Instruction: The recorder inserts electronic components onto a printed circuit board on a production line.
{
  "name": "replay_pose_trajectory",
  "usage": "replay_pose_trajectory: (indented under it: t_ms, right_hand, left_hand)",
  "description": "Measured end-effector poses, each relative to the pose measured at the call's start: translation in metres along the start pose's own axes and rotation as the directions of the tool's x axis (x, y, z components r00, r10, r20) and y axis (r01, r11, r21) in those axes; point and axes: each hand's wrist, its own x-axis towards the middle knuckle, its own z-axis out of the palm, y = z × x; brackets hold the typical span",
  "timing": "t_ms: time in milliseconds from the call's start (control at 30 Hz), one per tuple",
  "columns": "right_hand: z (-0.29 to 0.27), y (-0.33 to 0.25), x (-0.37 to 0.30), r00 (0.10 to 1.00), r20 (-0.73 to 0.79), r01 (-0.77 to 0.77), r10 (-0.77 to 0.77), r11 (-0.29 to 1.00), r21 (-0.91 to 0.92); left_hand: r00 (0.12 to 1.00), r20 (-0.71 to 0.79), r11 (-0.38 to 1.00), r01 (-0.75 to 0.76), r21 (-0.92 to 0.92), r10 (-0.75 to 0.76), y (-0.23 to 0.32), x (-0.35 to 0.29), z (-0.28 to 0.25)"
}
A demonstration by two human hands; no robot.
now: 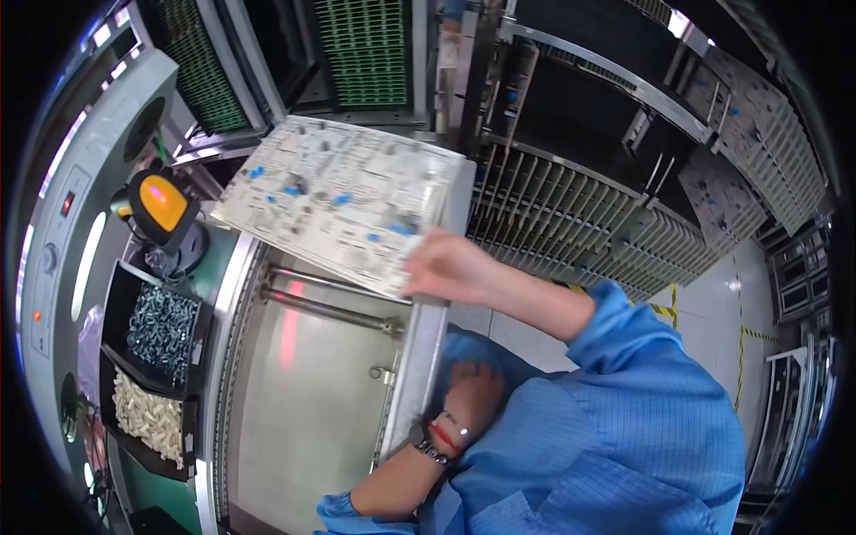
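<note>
A pale circuit board (330,196) with blue, dark and grey parts spans the far end of the conveyor frame (428,348). My right hand (450,267) pinches its near right corner, thumb and fingers closed on the edge. Whether the board rests on the rails or hangs just above them I cannot tell. My left hand (474,392), with a dark bead band and a red band at the wrist, is close to my blue smock (615,428). Its fingers look curled, and their tips are hidden. Beneath the board, two metal rods cross the conveyor over a pale surface.
Left of the conveyor, black bins hold grey metal screws (165,332) and cream-coloured pieces (150,419). Beyond them stands a yellow-and-black handheld scanner (162,203), beside a long grey blower unit (67,259). Green slotted racks (361,53) stand behind; board racks (571,201) fill the right.
</note>
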Motion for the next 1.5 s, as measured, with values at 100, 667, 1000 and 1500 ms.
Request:
replay_pose_trajectory:
  t_ms: [100, 667, 1000, 1500]
  right_hand:
    - [-0.026, -0.022, -0.103, 0.967, -0.188, 0.154, -0.17, 0.983, -0.099]
    - [-0.019, -0.055, -0.267, 0.47, -0.455, 0.17, -0.756, 0.583, -0.794]
    - [-0.07, -0.06, -0.19, 0.442, -0.294, 0.211, -0.847, 0.417, -0.884]
    - [-0.075, -0.114, -0.079, 0.492, -0.292, -0.152, -0.82, 0.249, -0.957]
  left_hand:
    - [0.996, -0.083, 0.999, -0.009, 0.051, 0.013, 0.006, -0.003, 0.005]
    - [0.996, 0.085, 0.988, -0.031, 0.151, 0.018, 0.01, -0.009, -0.006]
    - [0.99, 0.141, 0.987, 0.006, 0.163, -0.029, 0.01, -0.01, -0.008]
    - [0.989, 0.15, 0.993, -0.001, 0.122, -0.017, 0.002, -0.01, -0.008]
